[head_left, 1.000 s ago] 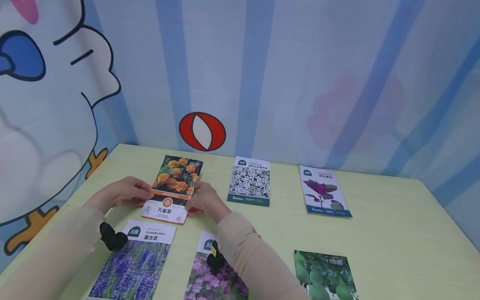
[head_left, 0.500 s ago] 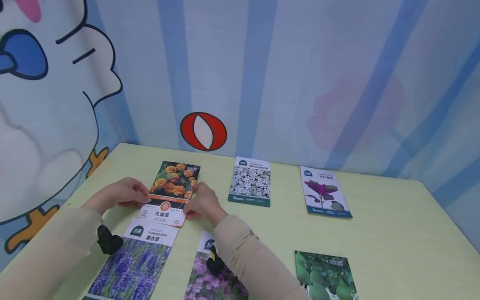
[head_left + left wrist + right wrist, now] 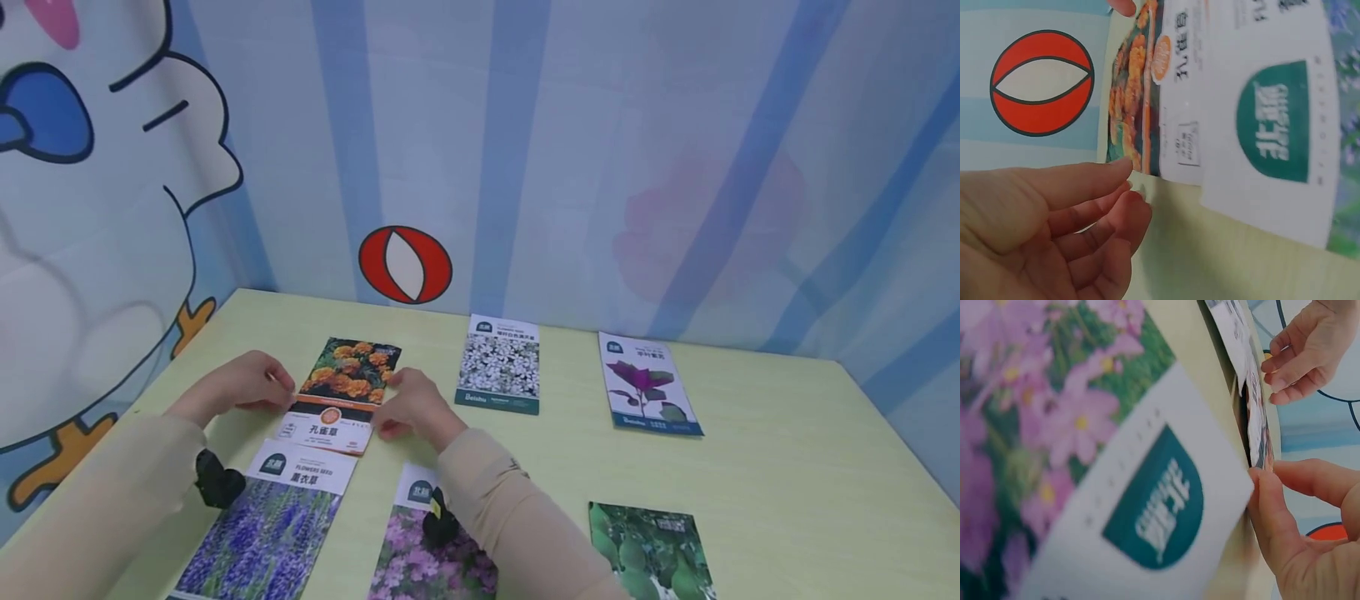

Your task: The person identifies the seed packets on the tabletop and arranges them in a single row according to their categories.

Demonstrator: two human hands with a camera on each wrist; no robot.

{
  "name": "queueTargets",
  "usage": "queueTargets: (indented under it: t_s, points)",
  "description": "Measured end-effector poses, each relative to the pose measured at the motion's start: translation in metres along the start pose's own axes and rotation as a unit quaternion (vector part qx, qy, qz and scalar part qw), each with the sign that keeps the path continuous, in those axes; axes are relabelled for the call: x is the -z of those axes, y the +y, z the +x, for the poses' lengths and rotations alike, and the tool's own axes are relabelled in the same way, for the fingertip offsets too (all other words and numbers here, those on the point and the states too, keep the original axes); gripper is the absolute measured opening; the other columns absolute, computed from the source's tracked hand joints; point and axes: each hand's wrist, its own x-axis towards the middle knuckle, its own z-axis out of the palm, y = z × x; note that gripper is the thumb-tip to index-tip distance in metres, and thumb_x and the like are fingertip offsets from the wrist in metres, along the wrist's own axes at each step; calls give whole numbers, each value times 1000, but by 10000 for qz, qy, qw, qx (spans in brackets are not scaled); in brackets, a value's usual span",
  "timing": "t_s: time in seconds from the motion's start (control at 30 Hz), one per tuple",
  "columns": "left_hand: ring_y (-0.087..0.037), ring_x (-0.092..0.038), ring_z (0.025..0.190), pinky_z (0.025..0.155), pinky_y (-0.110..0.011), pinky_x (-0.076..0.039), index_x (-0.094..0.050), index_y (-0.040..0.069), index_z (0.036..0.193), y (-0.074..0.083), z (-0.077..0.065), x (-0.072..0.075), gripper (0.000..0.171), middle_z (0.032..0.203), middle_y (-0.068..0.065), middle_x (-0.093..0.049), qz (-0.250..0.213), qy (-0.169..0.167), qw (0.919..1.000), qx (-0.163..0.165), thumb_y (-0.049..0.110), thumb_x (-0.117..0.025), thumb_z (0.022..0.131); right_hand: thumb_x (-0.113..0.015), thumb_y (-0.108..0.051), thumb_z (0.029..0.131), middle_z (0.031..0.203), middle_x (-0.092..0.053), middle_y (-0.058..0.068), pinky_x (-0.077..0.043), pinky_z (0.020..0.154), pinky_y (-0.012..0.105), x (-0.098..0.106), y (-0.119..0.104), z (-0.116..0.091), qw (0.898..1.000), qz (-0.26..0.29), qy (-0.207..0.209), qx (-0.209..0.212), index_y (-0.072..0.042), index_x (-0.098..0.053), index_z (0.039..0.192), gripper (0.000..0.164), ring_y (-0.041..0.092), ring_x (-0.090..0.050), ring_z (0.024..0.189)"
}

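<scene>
An orange marigold seed packet (image 3: 345, 392) lies at the back left of the table, its lower edge meeting the top of a lavender seed packet (image 3: 277, 517). My right hand (image 3: 412, 408) is at the marigold packet's right edge; in the right wrist view, thumb and index finger (image 3: 1272, 506) pinch that edge. At the opposite edge is my left hand (image 3: 243, 385), its fingers loosely bent and holding nothing. In the left wrist view the left thumb (image 3: 1094, 181) comes close to the packet; whether it touches, I cannot tell.
Below my right forearm lies a pink-flower packet (image 3: 420, 542), partly covered. A white-flower packet (image 3: 498, 362) and a purple-leaf packet (image 3: 648, 383) lie along the back. A green-gourd packet (image 3: 652, 550) is at the front. A printed cloth wall (image 3: 570, 167) borders the pale table (image 3: 787, 467).
The marigold packet has come down and toward me, its lower edge now against the lavender packet. My left hand has let go of its left edge; my right hand stays at the right edge.
</scene>
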Motion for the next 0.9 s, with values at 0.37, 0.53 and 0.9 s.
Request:
queueTargets:
  t_s: [0.37, 0.53, 0.9]
  points:
    - [-20, -57, 82, 71, -31, -50, -52, -6, 122, 40, 15, -4, 42, 105, -17, -61, -441, 9, 9986, -287, 18, -60, 89, -74, -3, 77, 81, -59, 9, -53, 55, 24, 22, -8, 2, 9994, -275, 59, 188, -6, -59, 108, 35, 17, -58, 56]
    - [-24, -58, 88, 77, -33, -51, -50, -3, 127, 66, 19, -13, 45, 115, -19, -57, -594, -93, 9977, -329, 22, -59, 91, -72, -3, 79, 89, -57, 9, -54, 56, 23, 37, -9, 3, 9997, -18, 123, 231, -4, -60, 112, 35, 17, -58, 59]
    - [-33, -51, 114, 97, -44, -43, -46, 1, 133, 97, 30, -36, 44, 129, -21, -49, -1310, -243, 9900, -463, 19, -56, 93, -70, -4, 81, 87, -62, 11, -55, 60, 29, 79, -1, 8, 9993, 90, 261, 250, -1, -58, 117, 39, 21, -58, 65]
